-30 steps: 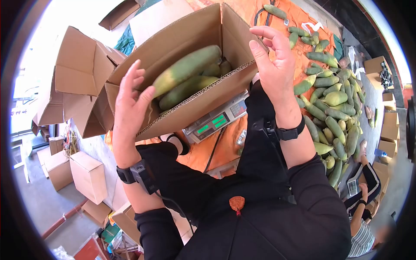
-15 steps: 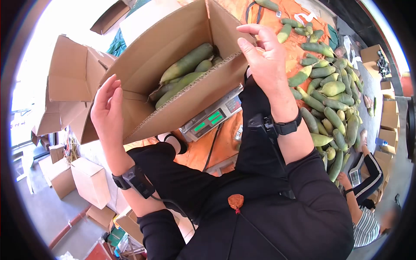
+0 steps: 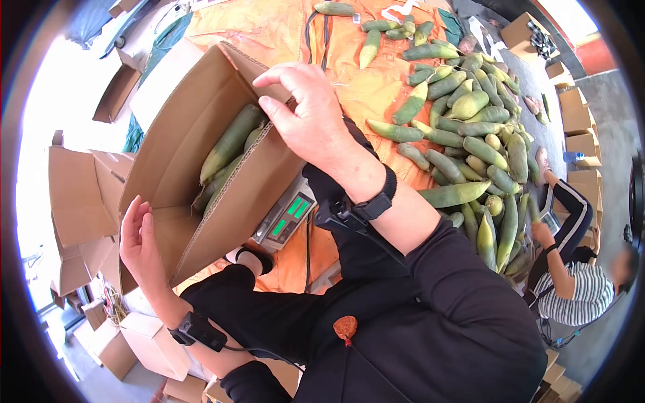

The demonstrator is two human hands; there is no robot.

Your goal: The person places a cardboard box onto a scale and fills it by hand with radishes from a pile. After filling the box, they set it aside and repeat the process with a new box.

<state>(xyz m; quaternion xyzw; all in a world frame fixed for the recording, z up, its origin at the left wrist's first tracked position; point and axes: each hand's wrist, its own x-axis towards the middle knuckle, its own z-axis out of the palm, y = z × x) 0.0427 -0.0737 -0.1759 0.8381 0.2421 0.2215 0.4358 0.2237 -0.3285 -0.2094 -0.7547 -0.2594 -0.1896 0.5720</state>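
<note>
An open cardboard box (image 3: 245,201) holds several green radishes (image 3: 232,141) and rests on a scale (image 3: 285,215) with lit green digits. At the box's near left corner is my left hand (image 3: 144,245), fingers apart and slightly curled, holding nothing. My right hand (image 3: 306,111) is at the far right corner, thumb and fingers apart around the cardboard edge without a visible pinch. Whether either palm presses on the box cannot be made out.
A large heap of green radishes (image 3: 480,148) lies on an orange sheet (image 3: 262,33) to the right. Another open box (image 3: 77,195) stands at the left. A seated person (image 3: 578,289) is at the lower right, beyond the heap.
The view has shifted, so the box appears further left and more turned. My right hand has come in closer to the box's far corner. The seated person's arm has moved.
</note>
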